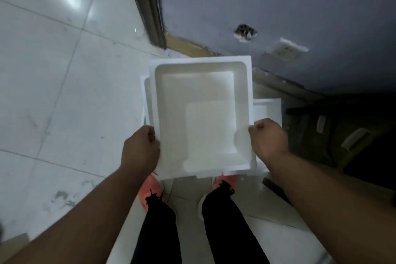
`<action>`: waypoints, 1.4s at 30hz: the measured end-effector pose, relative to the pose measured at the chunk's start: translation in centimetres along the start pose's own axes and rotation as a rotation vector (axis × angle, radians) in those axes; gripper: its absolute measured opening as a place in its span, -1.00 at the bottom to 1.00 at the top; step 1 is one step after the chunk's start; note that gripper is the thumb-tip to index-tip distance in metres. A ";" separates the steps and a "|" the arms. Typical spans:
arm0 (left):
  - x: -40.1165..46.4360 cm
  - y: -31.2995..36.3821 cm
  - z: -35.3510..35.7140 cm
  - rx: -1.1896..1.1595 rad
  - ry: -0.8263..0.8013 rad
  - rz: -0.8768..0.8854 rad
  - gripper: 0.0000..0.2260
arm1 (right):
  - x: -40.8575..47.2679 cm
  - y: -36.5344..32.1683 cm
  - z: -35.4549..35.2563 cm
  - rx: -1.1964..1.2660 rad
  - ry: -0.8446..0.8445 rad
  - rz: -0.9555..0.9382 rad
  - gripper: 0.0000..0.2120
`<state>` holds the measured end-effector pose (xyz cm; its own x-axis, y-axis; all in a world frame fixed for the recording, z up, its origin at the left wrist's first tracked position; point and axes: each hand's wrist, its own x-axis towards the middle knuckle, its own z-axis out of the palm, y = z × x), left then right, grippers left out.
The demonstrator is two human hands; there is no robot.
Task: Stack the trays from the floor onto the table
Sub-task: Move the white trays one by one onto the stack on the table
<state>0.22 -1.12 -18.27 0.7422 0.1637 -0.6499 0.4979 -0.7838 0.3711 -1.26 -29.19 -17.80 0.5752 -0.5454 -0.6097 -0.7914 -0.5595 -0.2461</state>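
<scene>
A white foam tray [200, 70], square with a recessed inside, hangs level in front of me above the floor. My left hand [140, 148] grips its left rim near the close corner. My right hand [269, 140] grips its right rim at the same height. Beneath it, more white trays lie on the floor: one edge [144, 96] peeks out at the left and another tray [267, 109] shows at the right. No table is visible.
White floor tiles [53, 92] spread to the left. A grey wall [278, 6] with a damaged hole and a socket rises ahead, with a door frame [150, 6] beside it. Dark cardboard [342, 135] lies at the right. My feet in orange shoes [151, 188] stand below the tray.
</scene>
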 end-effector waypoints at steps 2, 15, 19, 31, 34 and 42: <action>-1.7 2.0 -5.0 -0.049 0.040 0.035 -0.87 | -2.4 -3.2 -4.1 0.064 0.013 -0.032 -0.82; -18.5 13.9 -36.8 -0.360 0.319 0.344 -0.77 | -24.3 -18.8 -30.0 0.407 0.166 -0.432 -0.90; -25.1 15.8 -44.2 -0.398 0.424 0.441 -0.76 | -31.1 -20.8 -35.9 0.520 0.260 -0.562 -0.89; -40.0 20.1 -57.9 -0.329 0.537 0.721 -0.74 | -46.6 -23.2 -49.2 0.613 0.619 -0.799 -0.94; -42.8 21.0 -59.7 -0.341 0.511 0.784 -0.71 | -49.2 -22.4 -51.2 0.612 0.694 -0.816 -0.97; -47.1 25.0 -60.6 -0.289 0.480 0.988 -0.65 | -53.1 -18.0 -54.2 0.666 0.850 -0.806 -0.87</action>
<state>4.90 7.92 61.83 0.9317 -0.1884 0.3105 -0.3624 -0.5395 0.7600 -6.30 -24.00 59.88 0.6811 -0.5616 0.4698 0.0156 -0.6304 -0.7761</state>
